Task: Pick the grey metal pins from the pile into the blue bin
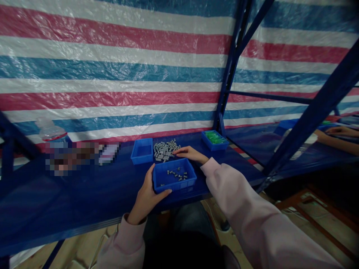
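My left hand is closed on the near left corner of a blue plastic bin, thumb along its front wall and fingers at its left side. Several small metal screws lie scattered on the bin's floor. Just behind the bin, a heap of small silvery metal fasteners rests on the blue table. At the right edge of that heap is my right hand, its fingers stretched out and their tips touching the pieces. Nothing held shows between them.
Left of the heap stands another blue bin. A blue bin with green pieces sits at the back right, near a blue metal post. A plastic bottle is at left. Another person's hand appears far right.
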Available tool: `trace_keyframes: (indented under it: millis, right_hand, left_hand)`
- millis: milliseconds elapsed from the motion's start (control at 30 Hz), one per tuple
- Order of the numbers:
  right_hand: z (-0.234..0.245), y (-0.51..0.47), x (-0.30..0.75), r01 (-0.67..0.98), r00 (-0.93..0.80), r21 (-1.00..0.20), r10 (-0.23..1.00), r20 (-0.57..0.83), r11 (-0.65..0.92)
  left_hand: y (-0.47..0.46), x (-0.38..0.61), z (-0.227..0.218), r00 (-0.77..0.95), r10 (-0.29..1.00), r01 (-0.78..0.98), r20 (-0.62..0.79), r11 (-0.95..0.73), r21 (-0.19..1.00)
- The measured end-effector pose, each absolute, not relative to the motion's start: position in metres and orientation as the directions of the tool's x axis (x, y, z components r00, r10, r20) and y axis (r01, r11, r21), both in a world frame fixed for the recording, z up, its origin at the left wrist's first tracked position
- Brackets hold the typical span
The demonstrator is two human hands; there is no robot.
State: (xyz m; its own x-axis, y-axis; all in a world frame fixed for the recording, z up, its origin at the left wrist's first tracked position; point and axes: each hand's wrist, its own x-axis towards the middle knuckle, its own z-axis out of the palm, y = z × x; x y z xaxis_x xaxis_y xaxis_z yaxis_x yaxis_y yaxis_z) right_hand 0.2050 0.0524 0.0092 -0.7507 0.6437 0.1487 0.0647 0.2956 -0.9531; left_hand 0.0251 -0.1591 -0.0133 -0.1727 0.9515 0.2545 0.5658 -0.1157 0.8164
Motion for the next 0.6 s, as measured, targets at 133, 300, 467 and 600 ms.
trace_keyframes:
  millis: [133, 300, 467, 600]
  right_hand:
    - [0.000, 0.061, 0.206, 0.136, -0.705, -0.873, 0.665, 0.247, 0.468]
    - [-0.002, 0.064, 0.213, 0.340, -0.619, -0.615, 0.662, 0.423, 0.711]
    - [-0.005, 0.067, 0.216, 0.540, -0.572, -0.518, 0.740, 0.353, 0.664]
    - [-0.005, 0.066, 0.216, 0.592, -0.552, -0.497, 0.768, 0.324, 0.635]
  left_hand:
    - [-0.159, 0.025, -0.014, -0.168, 0.953, 0.552, 0.253, -0.122, 0.825]
    - [-0.159, 0.025, -0.014, -0.161, 0.955, 0.545, 0.251, -0.126, 0.829]
    - [-0.159, 0.025, -0.014, -0.163, 0.948, 0.557, 0.272, -0.139, 0.819]
    - [-0.159, 0.025, -0.015, -0.156, 0.948, 0.564, 0.277, -0.145, 0.813]
